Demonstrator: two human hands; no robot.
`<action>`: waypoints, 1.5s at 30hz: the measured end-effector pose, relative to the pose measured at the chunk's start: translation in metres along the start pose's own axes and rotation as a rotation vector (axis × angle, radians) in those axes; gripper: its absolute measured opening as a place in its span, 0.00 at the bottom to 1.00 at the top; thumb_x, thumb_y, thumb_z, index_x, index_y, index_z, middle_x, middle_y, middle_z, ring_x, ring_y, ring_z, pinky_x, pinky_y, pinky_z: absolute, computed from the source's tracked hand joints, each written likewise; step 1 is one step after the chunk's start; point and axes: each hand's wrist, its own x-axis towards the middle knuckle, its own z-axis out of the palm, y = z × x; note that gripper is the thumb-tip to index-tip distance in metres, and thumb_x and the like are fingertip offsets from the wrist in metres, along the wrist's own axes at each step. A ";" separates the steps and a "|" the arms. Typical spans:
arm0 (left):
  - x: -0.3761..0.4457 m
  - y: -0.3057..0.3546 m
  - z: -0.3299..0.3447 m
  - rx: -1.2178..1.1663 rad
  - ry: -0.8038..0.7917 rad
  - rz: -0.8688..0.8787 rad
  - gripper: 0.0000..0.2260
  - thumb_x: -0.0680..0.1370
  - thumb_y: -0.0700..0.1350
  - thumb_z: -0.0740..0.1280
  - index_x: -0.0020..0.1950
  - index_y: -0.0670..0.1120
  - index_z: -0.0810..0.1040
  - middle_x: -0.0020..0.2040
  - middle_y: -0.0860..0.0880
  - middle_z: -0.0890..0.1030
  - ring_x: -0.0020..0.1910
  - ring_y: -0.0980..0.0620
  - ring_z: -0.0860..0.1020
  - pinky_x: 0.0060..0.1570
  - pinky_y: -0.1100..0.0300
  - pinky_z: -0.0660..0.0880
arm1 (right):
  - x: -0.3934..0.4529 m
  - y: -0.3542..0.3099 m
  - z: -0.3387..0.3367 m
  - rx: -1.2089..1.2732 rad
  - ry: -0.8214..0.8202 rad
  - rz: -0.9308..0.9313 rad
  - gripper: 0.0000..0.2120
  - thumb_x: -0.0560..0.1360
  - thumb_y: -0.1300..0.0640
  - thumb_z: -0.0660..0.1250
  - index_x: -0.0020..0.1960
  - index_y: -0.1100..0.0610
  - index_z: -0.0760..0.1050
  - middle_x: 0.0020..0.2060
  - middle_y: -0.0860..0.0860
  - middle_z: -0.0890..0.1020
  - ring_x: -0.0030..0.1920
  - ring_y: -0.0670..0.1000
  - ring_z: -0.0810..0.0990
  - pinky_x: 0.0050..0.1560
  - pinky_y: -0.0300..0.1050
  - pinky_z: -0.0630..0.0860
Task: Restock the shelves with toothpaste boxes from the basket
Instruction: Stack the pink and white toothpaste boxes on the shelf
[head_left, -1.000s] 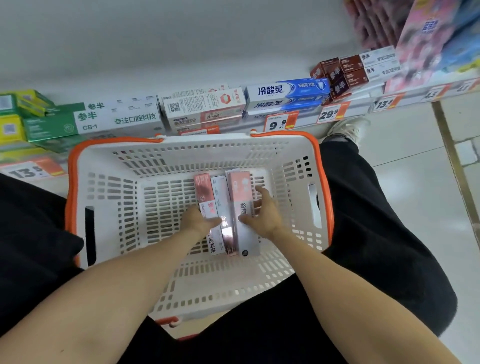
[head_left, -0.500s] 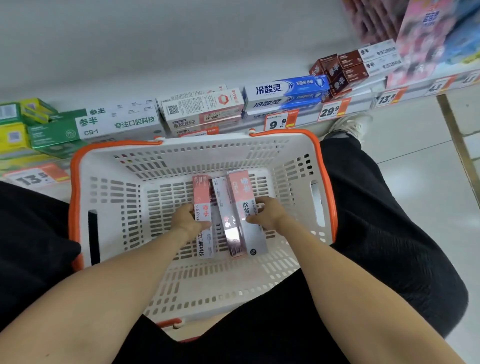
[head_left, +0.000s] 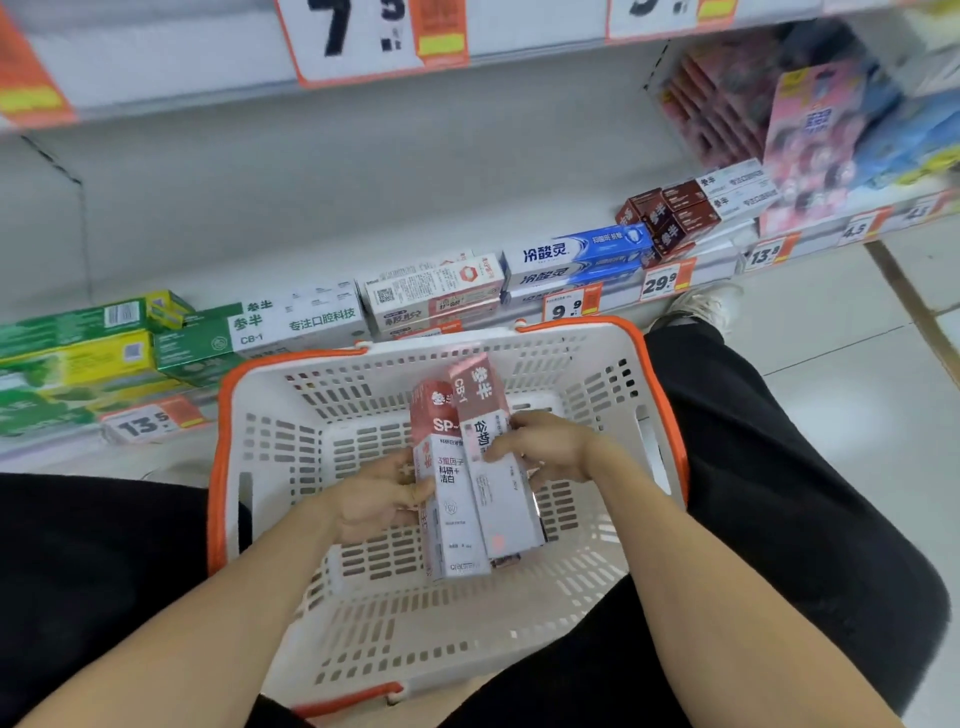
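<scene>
Both hands inside the white basket (head_left: 291, 467), its orange rim resting between the black-clad legs. Left hand (head_left: 376, 499) wrapped round the left side of a bundle of pink-and-white toothpaste boxes (head_left: 457, 467), thumb lying across the face of the box marked SP. Right hand (head_left: 545, 447) clasping the bundle from the right, fingers curled over the box marked CB-1 (head_left: 480, 410). Boxes held lengthwise, pink ends tipped up and away toward the shelf, lower ends down near the slotted basket floor — whether touching it, cannot tell. How many boxes in the bundle, also hard to tell; a darker edge showing beneath the right-hand box.

Just beyond the basket, the bottom shelf (head_left: 691, 265) stocked along its front edge — green and yellow boxes (head_left: 78, 353) at the left, then a white and green box (head_left: 296, 325), a white box with red print (head_left: 431, 291), blue and white boxes (head_left: 576, 254), dark red boxes (head_left: 670, 218) further right. Orange price tags (head_left: 569, 306) clipped along the shelf lip. A light shoe (head_left: 696, 306) on the pale floor, right of the basket.
</scene>
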 end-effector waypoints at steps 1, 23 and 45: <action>-0.005 0.006 0.002 -0.003 -0.012 0.035 0.45 0.56 0.48 0.86 0.70 0.49 0.72 0.63 0.43 0.82 0.63 0.46 0.80 0.58 0.51 0.78 | -0.006 -0.004 -0.001 0.026 -0.002 -0.024 0.17 0.74 0.57 0.72 0.62 0.54 0.76 0.54 0.52 0.86 0.56 0.55 0.84 0.56 0.55 0.81; -0.158 0.138 0.090 0.374 0.060 0.450 0.25 0.74 0.34 0.74 0.70 0.39 0.71 0.63 0.40 0.82 0.62 0.38 0.80 0.63 0.38 0.75 | -0.131 -0.090 0.019 0.132 -0.139 -0.658 0.29 0.73 0.55 0.76 0.71 0.60 0.72 0.65 0.63 0.78 0.65 0.67 0.77 0.64 0.74 0.70; -0.238 0.193 0.059 0.308 0.404 0.748 0.23 0.66 0.42 0.82 0.57 0.51 0.77 0.43 0.55 0.86 0.43 0.56 0.85 0.41 0.62 0.80 | -0.241 -0.465 0.036 -1.149 0.794 -1.000 0.29 0.73 0.51 0.76 0.72 0.49 0.73 0.67 0.48 0.79 0.59 0.43 0.75 0.56 0.29 0.64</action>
